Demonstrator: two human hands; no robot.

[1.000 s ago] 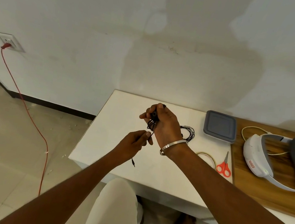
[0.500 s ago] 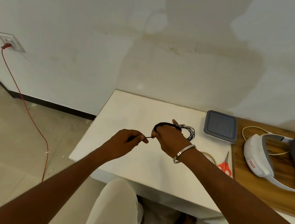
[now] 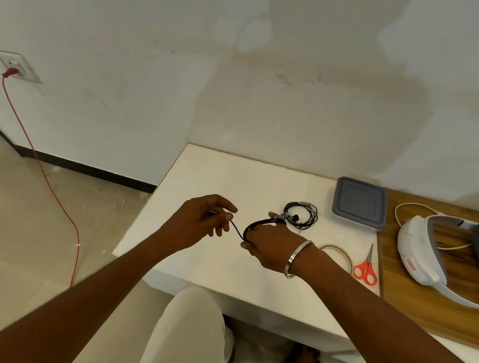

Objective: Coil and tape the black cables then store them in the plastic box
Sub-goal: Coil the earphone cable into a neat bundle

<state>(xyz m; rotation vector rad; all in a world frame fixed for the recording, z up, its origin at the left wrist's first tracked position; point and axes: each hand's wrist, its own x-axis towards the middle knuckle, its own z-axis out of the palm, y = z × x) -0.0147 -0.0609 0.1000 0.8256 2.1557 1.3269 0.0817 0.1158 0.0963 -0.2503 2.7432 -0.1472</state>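
Observation:
My right hand (image 3: 269,245) grips a coiled black cable (image 3: 256,226) just above the white table (image 3: 205,262). My left hand (image 3: 198,221) pinches the loose end of that cable a short way to the left, and a short stretch runs taut between the two hands. A second black cable coil (image 3: 301,214) lies on the table beyond my right hand. The grey-lidded plastic box (image 3: 360,203) stands shut at the back. A roll of clear tape (image 3: 339,253) lies by my right wrist, next to orange-handled scissors (image 3: 367,268).
A wooden board (image 3: 402,284) on the right carries a white headset (image 3: 424,256) with a cream cord. A red cord (image 3: 47,182) runs from a wall socket down across the floor at left. My knee and bare foot are below the table edge.
My right hand has dropped from a raised position to just above the table, and the coil now shows as a flat loop. My left hand moved up and left, pulling the cable end out.

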